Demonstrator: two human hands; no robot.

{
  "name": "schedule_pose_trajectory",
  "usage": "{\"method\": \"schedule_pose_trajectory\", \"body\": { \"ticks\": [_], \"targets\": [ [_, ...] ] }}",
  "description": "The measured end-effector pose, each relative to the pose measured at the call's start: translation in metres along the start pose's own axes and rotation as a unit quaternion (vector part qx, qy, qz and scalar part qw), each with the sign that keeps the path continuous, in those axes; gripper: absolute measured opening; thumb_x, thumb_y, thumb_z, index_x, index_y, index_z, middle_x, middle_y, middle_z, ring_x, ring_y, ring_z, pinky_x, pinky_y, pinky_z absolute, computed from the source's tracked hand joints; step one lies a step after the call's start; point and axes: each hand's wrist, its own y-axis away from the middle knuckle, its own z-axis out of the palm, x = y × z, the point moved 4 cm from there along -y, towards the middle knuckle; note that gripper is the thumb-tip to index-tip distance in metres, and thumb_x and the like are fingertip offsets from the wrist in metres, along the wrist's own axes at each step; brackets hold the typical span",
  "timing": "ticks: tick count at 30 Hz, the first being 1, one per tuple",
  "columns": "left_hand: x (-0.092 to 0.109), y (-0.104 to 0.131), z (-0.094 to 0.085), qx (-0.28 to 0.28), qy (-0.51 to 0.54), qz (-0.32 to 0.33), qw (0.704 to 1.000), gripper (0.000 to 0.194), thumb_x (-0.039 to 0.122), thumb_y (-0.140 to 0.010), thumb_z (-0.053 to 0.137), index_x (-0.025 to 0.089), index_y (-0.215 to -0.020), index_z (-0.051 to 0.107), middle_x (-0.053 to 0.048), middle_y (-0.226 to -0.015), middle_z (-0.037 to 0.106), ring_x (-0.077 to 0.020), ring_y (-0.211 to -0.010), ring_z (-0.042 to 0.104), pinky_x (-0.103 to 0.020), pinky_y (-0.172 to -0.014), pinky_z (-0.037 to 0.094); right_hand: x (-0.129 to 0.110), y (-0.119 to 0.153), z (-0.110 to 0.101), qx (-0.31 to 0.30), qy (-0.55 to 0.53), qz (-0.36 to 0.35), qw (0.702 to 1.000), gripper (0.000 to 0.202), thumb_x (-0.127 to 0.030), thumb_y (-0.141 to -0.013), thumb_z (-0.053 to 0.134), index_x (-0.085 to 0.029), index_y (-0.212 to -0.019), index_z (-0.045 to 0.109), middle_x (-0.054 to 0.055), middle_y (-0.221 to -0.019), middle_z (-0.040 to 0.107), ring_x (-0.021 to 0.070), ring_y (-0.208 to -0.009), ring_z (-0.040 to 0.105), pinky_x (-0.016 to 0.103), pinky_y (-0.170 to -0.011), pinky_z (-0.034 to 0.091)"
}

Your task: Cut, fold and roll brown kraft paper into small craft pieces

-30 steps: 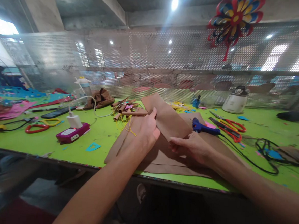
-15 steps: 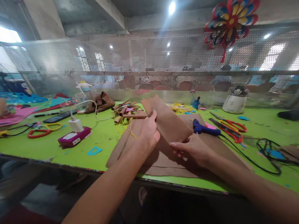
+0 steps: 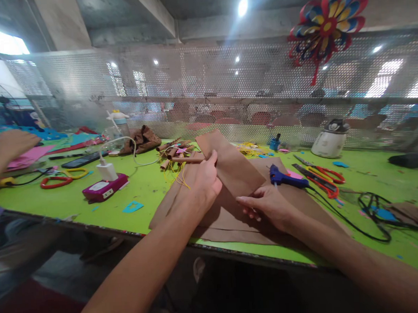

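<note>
A stiff strip of brown paper (image 3: 232,162) stands tilted above larger brown paper sheets (image 3: 231,237) spread on the table. My left hand (image 3: 210,180) is closed on the strip's left edge, thumb on the near face and the other fingers hidden behind it. At the strip's lower corner, my right hand (image 3: 269,207) pinches with thumb and fingers, its fingertips partly in shadow. Just beyond that hand lies a blue hot glue gun (image 3: 288,180), resting on the brown sheets. Rolled brown paper tubes (image 3: 181,158) with yellow strings are heaped behind my left hand.
Scissors with orange and yellow handles (image 3: 319,175) lie at right, near tangled black cable (image 3: 371,208). A purple power adapter (image 3: 104,187) and red-and-yellow-handled scissors (image 3: 56,181) are at left. Another person's hand (image 3: 13,145) reaches in from the left edge. A white bottle (image 3: 330,139) stands behind.
Both my hands keep nearly the same hold on the brown paper strip, which has shifted slightly. At the left, the other person's hand has come further into view.
</note>
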Motion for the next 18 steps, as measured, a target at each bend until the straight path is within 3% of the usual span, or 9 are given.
{"method": "schedule_pose_trajectory", "body": {
  "ticks": [12,18],
  "targets": [
    [0.0064,0.0009,-0.002,0.051,-0.002,0.016,0.999,0.025,0.022,-0.082,0.057,0.008,-0.101,0.062,-0.018,-0.094,0.069,-0.0268,-0.1,0.062,-0.041,-0.092,0.047,-0.0026,-0.0012,-0.0027,0.042,0.056,-0.045,0.997,0.035,-0.043,-0.068,0.068,-0.015,-0.051,0.054,-0.004,-0.04,0.048,0.0063,-0.037,0.038,0.021,-0.038,0.025],
    [0.0063,0.0025,-0.0005,0.037,0.005,0.02,0.999,0.028,0.026,-0.085,0.054,0.01,-0.107,0.06,-0.017,-0.099,0.068,-0.0284,-0.104,0.06,-0.043,-0.093,0.046,-0.0059,0.002,0.0039,-0.013,0.019,-0.031,0.999,0.036,-0.046,-0.068,0.067,-0.013,-0.055,0.059,-0.001,-0.046,0.053,0.0072,-0.04,0.043,0.021,-0.039,0.029]
  ]
}}
